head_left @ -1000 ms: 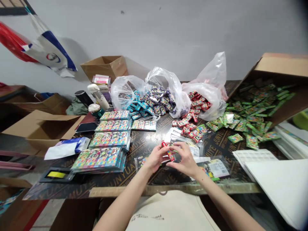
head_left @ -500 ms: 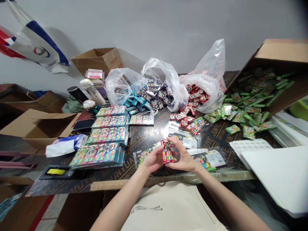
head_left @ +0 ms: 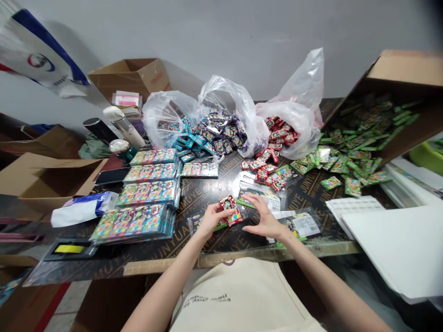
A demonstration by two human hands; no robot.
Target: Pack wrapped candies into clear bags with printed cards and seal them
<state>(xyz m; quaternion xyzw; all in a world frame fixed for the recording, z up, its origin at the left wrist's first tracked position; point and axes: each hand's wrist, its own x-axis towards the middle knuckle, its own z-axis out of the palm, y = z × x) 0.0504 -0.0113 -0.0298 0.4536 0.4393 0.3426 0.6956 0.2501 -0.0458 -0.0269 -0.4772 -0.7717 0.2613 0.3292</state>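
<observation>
My left hand [head_left: 209, 219] grips a small red card packet [head_left: 230, 210] by its left edge, just above the dark table [head_left: 221, 189]. My right hand [head_left: 263, 218] hovers beside the packet with its fingers spread, holding nothing. Under both hands lie clear sleeves with printed cards [head_left: 297, 226]. Loose red packets [head_left: 268, 173] lie just beyond the hands, spilling from a clear plastic bag [head_left: 294, 124].
Stacks of filled colourful card sheets [head_left: 145, 203] sit on the left. More clear bags hold blue and purple packets [head_left: 211, 138]. A tipped cardboard box [head_left: 394, 106] spills green packets at right. White sheets [head_left: 398, 244] lie at right front, open boxes [head_left: 48, 180] at left.
The packet was pinched between both hands; now only my left hand holds it, lowered toward the table, and my right hand has let go and opened.
</observation>
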